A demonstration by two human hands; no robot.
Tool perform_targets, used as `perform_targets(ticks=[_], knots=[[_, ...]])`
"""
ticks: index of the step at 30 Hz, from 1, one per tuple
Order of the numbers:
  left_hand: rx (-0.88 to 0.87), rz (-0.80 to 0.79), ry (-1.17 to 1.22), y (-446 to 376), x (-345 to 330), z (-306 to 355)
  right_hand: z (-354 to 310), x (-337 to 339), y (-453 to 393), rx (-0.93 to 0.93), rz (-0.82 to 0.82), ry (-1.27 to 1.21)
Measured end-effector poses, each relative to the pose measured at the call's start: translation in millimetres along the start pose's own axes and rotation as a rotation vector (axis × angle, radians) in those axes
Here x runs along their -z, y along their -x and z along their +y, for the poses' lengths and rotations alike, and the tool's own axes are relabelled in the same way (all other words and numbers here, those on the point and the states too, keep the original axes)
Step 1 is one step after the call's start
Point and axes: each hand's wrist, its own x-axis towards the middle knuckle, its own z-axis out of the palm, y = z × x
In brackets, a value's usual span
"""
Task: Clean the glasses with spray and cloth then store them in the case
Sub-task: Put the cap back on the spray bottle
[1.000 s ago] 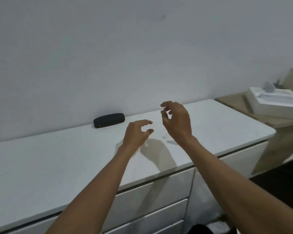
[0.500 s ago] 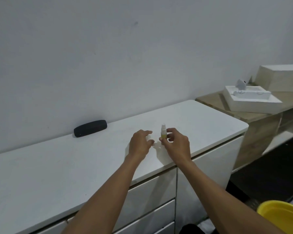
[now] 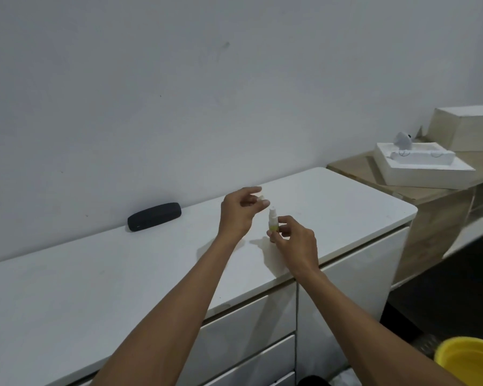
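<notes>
Two hands over white dresser top (image 3: 346, 207): right hand (image 3: 296, 243) pinches small spray bottle (image 3: 273, 220) upright near front edge; left hand (image 3: 239, 211) above it, fingers curled round small pale cap. Black case (image 3: 154, 217) closed by wall, well apart leftward.

White drawer cabinet top (image 3: 95, 274), closed black glasses case (image 3: 154, 216) lying near the wall

Right hand (image 3: 296, 240) in pinching grip — left hand (image 3: 239, 208) raised, fingers curled.
</notes>
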Motion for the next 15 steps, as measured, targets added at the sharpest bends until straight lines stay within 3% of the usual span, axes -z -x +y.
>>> perform_targets(ticks=[5,15], knots=[[-0.120,-0.068,-0.137,4.3,-5.3,8.3,-0.9,-0.2,0.6,0.002,-0.001,0.003],[-0.115,-0.049,-0.186,11.8,-15.4,-7.1,-9.7,2.3,0.2,0.060,0.014,-0.005]])
